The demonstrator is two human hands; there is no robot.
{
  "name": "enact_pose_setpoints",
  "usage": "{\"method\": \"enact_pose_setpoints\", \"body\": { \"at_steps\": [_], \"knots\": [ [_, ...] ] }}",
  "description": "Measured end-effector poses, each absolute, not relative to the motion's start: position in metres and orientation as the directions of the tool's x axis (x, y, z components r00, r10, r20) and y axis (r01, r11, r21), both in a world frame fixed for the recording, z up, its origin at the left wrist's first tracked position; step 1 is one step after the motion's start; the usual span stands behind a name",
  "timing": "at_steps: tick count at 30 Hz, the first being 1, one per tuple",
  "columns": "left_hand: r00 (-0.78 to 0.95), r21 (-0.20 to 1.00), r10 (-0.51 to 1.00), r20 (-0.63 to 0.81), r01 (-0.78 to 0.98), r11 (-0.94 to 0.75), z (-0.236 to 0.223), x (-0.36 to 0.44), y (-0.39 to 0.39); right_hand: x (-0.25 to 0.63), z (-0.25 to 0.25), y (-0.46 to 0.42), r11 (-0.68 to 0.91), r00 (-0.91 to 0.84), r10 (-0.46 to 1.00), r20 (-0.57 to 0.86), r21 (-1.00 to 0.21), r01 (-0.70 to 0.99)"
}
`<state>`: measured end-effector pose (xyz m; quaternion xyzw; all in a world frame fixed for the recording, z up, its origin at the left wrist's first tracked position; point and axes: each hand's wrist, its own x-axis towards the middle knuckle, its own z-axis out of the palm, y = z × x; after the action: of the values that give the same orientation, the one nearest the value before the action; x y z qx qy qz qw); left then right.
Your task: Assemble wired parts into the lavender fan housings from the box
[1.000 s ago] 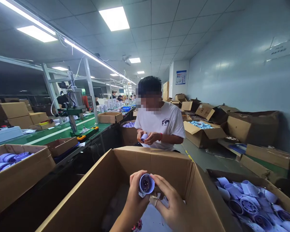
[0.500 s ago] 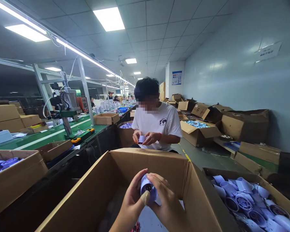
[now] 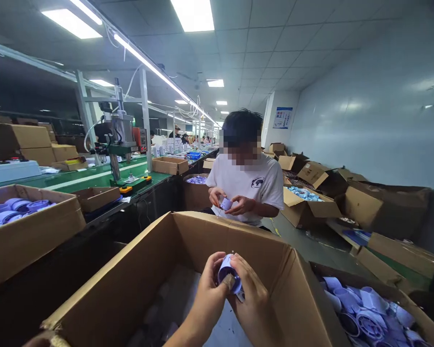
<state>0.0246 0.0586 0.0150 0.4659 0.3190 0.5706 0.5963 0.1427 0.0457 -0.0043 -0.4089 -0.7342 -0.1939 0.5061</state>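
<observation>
Over the open cardboard box (image 3: pixel 115 284), a lavender plastic cylindrical housing (image 3: pixel 225 264) is held between my two hands, its hollow end tilted toward me. My left hand (image 3: pixel 210 291) wraps its left side, and a thumb with a pale covering presses at the opening. Fingers of my right hand (image 3: pixel 251 289) curl over the top and right side. What sits inside the cylinder is mostly hidden by the thumb. Pale parts and a white surface lie low inside the box, partly behind my forearms.
Across the box, a co-worker (image 3: pixel 248 180) in a white T-shirt handles a similar lavender cylinder (image 3: pixel 226 204). A carton of lavender housings (image 3: pixel 371 323) stands at right, another carton (image 3: pixel 39 226) at left. A press machine (image 3: pixel 121 140) stands on the green bench (image 3: pixel 162 180).
The cylinder has turned from its opening facing me to a tilted pose, with a thumb now at its opening. My view has shifted slightly. The co-worker has tilted their cylinder.
</observation>
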Motion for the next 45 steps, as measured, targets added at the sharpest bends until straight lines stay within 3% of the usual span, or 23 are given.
{"method": "enact_pose_setpoints", "body": {
  "at_steps": [7, 18, 27, 31, 38, 45],
  "knots": [
    [0.242, 0.904, 0.970, -0.032, -0.407, 0.131, 0.021, 0.023, 0.064, 0.147, -0.008, 0.048, 0.640, -0.217, 0.475, 0.853, -0.165, 0.750],
    [0.025, 0.962, 0.991, 0.128, -0.245, -0.118, 0.009, 0.033, 0.059, 0.139, -0.010, 0.049, 0.607, -0.144, 0.420, 0.896, -0.160, 0.778],
    [0.174, 0.946, 0.981, 0.089, -0.323, -0.028, 0.016, 0.027, 0.065, 0.144, -0.016, 0.054, 0.584, -0.118, 0.497, 0.860, -0.231, 0.778],
    [0.155, 0.939, 0.988, 0.022, -0.342, 0.032, 0.018, 0.025, 0.066, 0.142, -0.014, 0.054, 0.591, -0.144, 0.469, 0.871, -0.188, 0.785],
    [0.255, 0.953, 0.965, -0.051, -0.276, 0.123, 0.012, 0.013, 0.077, 0.139, -0.009, 0.049, 0.628, -0.210, 0.448, 0.869, -0.138, 0.766],
    [0.329, 0.994, 0.944, 0.019, -0.109, 0.018, 0.012, 0.005, 0.079, 0.141, -0.020, 0.049, 0.616, -0.233, 0.497, 0.836, -0.151, 0.773]
  ]
}}
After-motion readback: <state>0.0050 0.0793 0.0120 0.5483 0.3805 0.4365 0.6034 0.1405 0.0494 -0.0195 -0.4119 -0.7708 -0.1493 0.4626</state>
